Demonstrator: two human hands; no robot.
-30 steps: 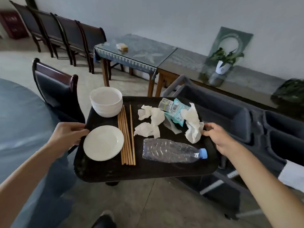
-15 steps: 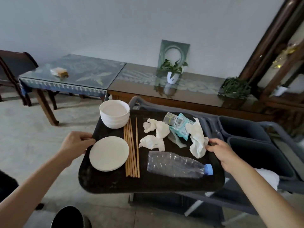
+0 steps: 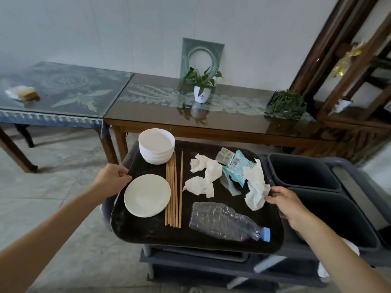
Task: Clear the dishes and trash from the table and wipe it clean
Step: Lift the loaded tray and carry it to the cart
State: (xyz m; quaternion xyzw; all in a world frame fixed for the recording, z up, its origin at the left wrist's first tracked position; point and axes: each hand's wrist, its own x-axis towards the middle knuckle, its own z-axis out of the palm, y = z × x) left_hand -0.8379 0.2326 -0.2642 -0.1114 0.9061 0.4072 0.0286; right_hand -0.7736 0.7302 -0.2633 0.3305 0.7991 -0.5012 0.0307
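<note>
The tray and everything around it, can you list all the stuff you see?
black plastic tray: one, held over grey cart
white bowls: stack, tray's far left
white plates: stack, near left
wooden chopsticks: several, middle
crumpled white napkins: several, centre to right
teal snack wrappers: far right
crushed clear bottle: one, blue cap, near right
grey bins: two, right
potted plant: one, white pot, side table
left hand: grips left rim
right hand: grips right rim

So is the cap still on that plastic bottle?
Yes, the crushed plastic bottle lying on the tray has its blue cap on.
</note>
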